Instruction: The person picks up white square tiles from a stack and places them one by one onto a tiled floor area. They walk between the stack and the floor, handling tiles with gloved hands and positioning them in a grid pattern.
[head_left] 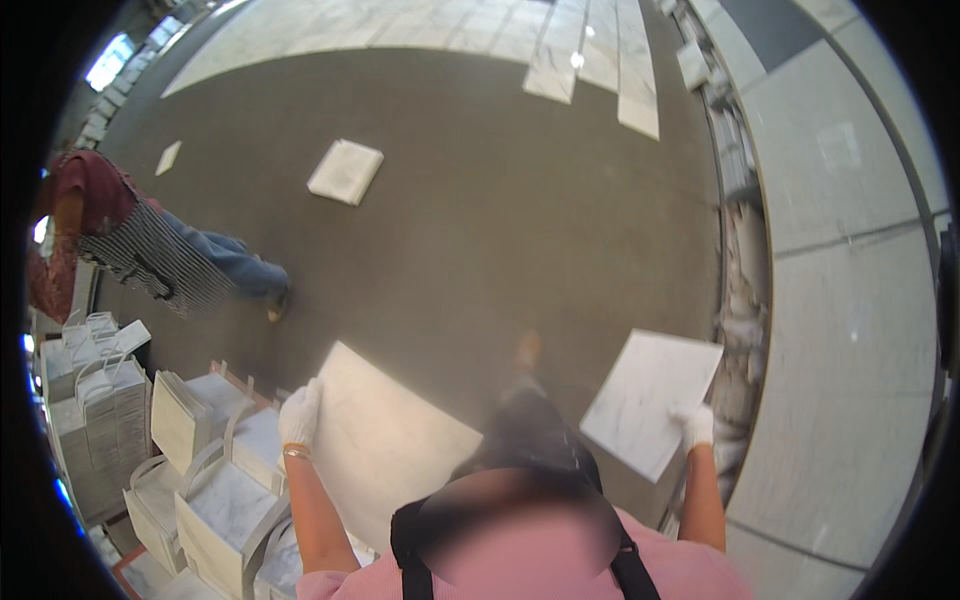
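Both my hands wear white gloves. My left hand (299, 414) grips the left edge of a large pale marble-look tile (390, 440), held flat in front of me over the dark floor. My right hand (694, 424) holds a second square marble-look tile (648, 398) by its lower right edge, tilted and out to my right. The two tiles are apart, with my dark trousers and one foot between them.
Several white paper bags (215, 500) with handles stand at the lower left. Another person (150, 250) in a striped apron leans over at the left. A white tile (346, 171) lies on the dark carpet (500, 220) farther ahead. Stacked items line the right edge (740, 290).
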